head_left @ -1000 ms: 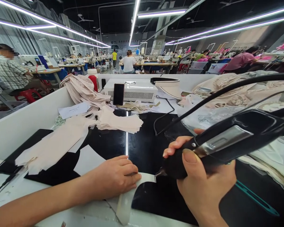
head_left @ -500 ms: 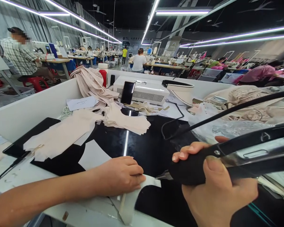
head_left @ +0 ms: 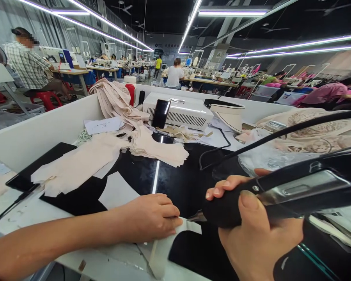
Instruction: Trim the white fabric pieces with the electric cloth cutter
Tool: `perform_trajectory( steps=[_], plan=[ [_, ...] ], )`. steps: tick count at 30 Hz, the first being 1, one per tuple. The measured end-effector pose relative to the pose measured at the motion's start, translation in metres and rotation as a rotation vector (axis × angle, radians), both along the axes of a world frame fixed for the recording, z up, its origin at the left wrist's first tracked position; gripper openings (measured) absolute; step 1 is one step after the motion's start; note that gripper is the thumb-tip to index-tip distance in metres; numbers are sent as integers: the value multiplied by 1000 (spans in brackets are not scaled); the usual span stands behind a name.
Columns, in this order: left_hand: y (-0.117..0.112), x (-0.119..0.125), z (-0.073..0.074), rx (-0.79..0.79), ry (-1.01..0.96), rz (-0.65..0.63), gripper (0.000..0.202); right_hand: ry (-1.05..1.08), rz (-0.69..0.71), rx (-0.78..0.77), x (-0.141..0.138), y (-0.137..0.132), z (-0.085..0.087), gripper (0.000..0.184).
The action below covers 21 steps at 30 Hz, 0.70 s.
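Observation:
My right hand (head_left: 257, 238) is wrapped round a black hand-held cutting tool (head_left: 280, 193) with a metal panel and a thick cable (head_left: 280, 134) running off to the upper right. The tool's tip (head_left: 197, 216) touches a narrow pale strip of fabric (head_left: 163, 249) that curves over the glossy black work surface (head_left: 181, 183). My left hand (head_left: 150, 216) lies flat on that strip just left of the tip, fingers together and pressing down.
Beige cut fabric pieces (head_left: 105, 156) lie at the left and middle. Behind stand a white box unit (head_left: 181, 111) with a phone (head_left: 160, 113) leaning on it, and a red bottle (head_left: 131, 93). Lace fabric (head_left: 310, 132) is heaped at right. Other workers sit at tables beyond.
The view has shifted slightly up and left. Both hands stay on the strip, the tool tip still at its edge beside my left fingers.

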<state>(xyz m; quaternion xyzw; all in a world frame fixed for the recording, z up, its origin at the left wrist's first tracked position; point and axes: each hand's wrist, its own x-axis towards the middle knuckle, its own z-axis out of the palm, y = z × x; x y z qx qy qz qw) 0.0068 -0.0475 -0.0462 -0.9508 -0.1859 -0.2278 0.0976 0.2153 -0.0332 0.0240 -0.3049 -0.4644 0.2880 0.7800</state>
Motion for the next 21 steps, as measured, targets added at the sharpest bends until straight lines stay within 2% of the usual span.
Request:
perform_trajectory(
  steps=[8,15,21],
  plan=[
    [-1,0,2,-16,-6,-8,17,6,-48,-11,15,-1,0,46],
    [-2,-3,2,-28,-17,-4,21,-26,-38,27,11,1,-4,48],
    [-1,-4,2,-32,-21,-1,24,36,-18,-21,10,-4,-1,46]
  ],
)
